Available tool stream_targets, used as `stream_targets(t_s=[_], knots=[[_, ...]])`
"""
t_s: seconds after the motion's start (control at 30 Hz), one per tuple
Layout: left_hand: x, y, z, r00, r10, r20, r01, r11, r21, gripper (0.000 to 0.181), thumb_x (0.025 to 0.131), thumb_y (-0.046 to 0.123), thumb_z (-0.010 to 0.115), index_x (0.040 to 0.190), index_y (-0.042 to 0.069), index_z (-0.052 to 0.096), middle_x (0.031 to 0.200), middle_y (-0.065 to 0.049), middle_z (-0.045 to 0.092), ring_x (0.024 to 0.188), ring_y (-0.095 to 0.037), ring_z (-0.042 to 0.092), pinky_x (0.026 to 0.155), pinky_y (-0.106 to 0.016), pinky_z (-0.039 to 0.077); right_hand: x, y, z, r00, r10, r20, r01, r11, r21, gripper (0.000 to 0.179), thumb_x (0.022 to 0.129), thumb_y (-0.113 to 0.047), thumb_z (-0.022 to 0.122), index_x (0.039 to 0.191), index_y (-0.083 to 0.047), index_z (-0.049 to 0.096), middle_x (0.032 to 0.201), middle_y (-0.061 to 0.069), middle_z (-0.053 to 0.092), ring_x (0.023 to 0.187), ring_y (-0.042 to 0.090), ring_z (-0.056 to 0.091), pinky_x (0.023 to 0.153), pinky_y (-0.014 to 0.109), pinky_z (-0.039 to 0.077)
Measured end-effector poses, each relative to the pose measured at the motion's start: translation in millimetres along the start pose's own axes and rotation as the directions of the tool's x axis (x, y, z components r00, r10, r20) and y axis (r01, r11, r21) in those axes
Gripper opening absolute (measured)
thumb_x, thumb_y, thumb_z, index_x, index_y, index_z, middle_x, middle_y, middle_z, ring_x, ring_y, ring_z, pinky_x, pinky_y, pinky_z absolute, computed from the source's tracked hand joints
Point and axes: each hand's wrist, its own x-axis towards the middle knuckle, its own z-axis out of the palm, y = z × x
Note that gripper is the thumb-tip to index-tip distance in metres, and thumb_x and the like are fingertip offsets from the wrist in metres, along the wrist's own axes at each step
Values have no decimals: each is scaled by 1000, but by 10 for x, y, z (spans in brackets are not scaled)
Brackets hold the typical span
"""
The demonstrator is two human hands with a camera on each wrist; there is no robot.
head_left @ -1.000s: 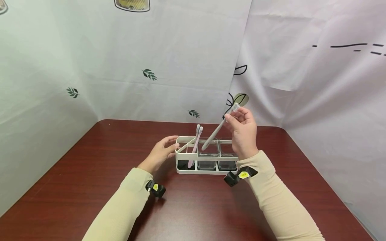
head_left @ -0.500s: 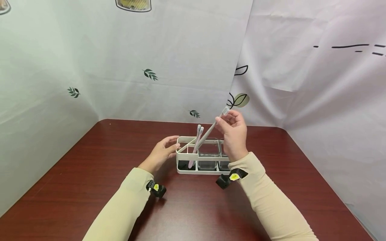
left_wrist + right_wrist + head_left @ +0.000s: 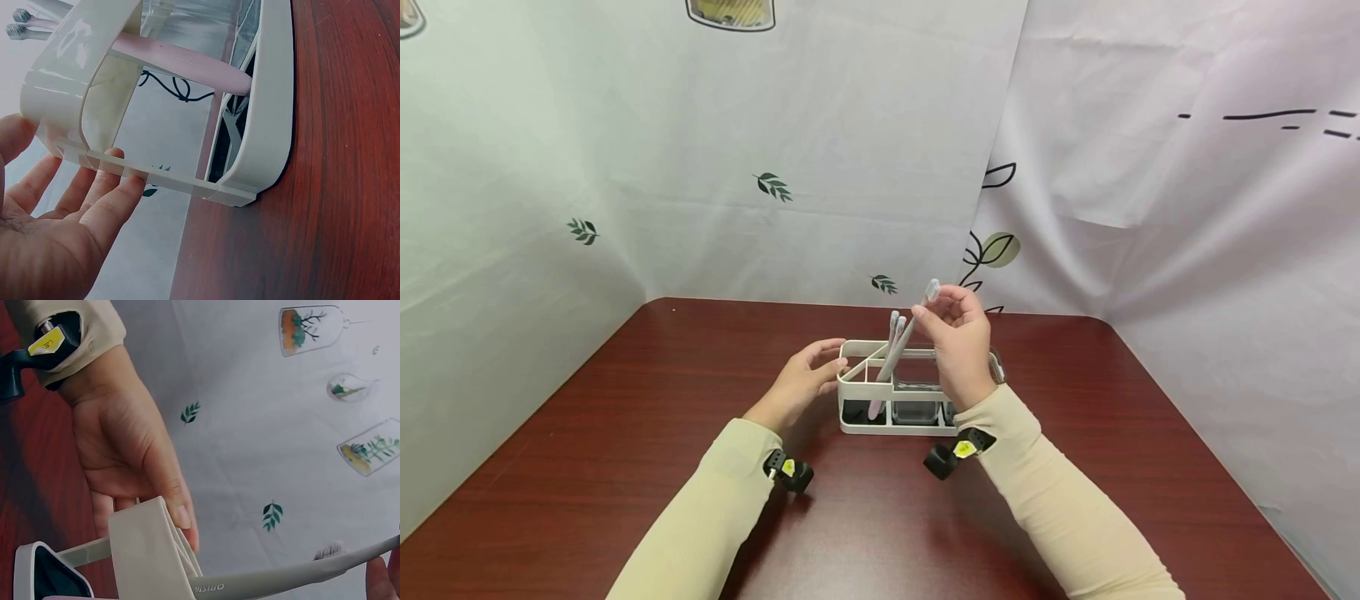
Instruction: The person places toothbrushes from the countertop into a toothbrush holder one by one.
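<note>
A cream toothbrush holder (image 3: 865, 390) with a dark base stands mid-table. My left hand (image 3: 801, 379) grips its left end, thumb and fingers against the rounded band in the left wrist view. High up near its head, my right hand (image 3: 958, 337) pinches a grey toothbrush (image 3: 895, 354). The grey handle slants down, its lower end at the narrow compartment, partly hidden by the rim in the right wrist view. A pink toothbrush (image 3: 212, 72) leans in that compartment. Beside it stands another toothbrush (image 3: 892, 325), mostly hidden.
A clear square cup (image 3: 916, 412) sits in the holder's middle section; a second, to its right, is mostly covered by my right hand. The dark red table (image 3: 700, 375) ends at a white patterned cloth backdrop (image 3: 850, 167).
My right hand has moved left and down with the grey toothbrush, bringing its lower end from over the middle cup to the narrow compartment. My left hand has stayed put.
</note>
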Motion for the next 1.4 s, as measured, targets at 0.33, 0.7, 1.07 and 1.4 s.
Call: stream_targets(t_s=[0.33,0.7,1.07,1.4], knots=[[5,-4,-4,1000,3,-5,-3,1000,0,46,98,9,55,142,2,41,143,-21,43,122,-34,52,99,-46,47,-28,41,22,1000,8,26,-6,998,-57,32,81,15,65,96,-12,58,86,1,57,79,10,57,70,22,56],[6,-18,-12,1000,-1,-2,1,1000,5,47,98,10,55,142,2,41,143,-21,43,123,-35,52,101,-46,46,-70,143,37,999,19,48,-14,993,-118,27,80,15,66,100,-1,58,87,1,57,80,11,57,68,21,55],[-18,8,3,1000,-2,-2,2,1000,0,46,98,9,55,142,2,41,143,-20,43,124,-36,51,101,-47,46,-137,216,31,994,42,96,-21,978,-208,26,80,12,68,102,3,56,87,-1,59,82,10,57,70,19,52],[-8,6,0,1000,-3,-7,3,1000,3,46,98,10,55,142,2,42,142,-20,43,124,-36,51,100,-46,46,-185,267,11,992,64,109,-29,955,-295,26,82,9,69,105,4,57,90,1,57,84,11,55,71,18,49]])
